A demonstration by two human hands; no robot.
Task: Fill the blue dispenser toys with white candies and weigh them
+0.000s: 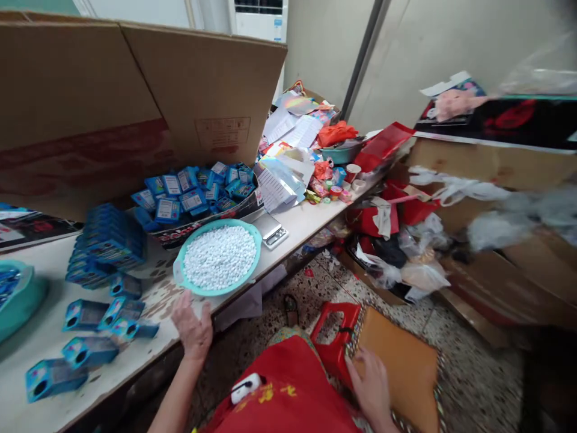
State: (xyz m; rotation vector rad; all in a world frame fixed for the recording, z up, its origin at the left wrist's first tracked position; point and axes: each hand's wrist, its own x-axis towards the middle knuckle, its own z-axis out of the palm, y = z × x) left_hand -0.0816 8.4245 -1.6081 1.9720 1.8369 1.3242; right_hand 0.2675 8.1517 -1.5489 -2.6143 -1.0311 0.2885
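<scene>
My left hand (pixel 192 325) rests at the front edge of the white table (pixel 157 337), fingers apart and holding nothing. Just beyond it stands a round turquoise basin (pixel 177 270) full of small white beads (pixel 220 257). Down at my right, my right hand (pixel 372 385) grips the near side of a red plastic stool (pixel 333 355), which carries an orange-brown seat pad (pixel 396 367); its fingertips are partly hidden. Several small blue boxes (pixel 90 355) with round holes lie on the table left of my left hand.
A small digital scale (pixel 273 231) sits beside the basin. Behind are a tray of blue packets (pixel 189 192), stacked blue boxes (pixel 112 234) and a large cardboard carton (pixel 207 90). Papers (pixel 283 174) crowd the table's far end. Plastic bags (pixel 419 264) and cartons fill the floor's right side.
</scene>
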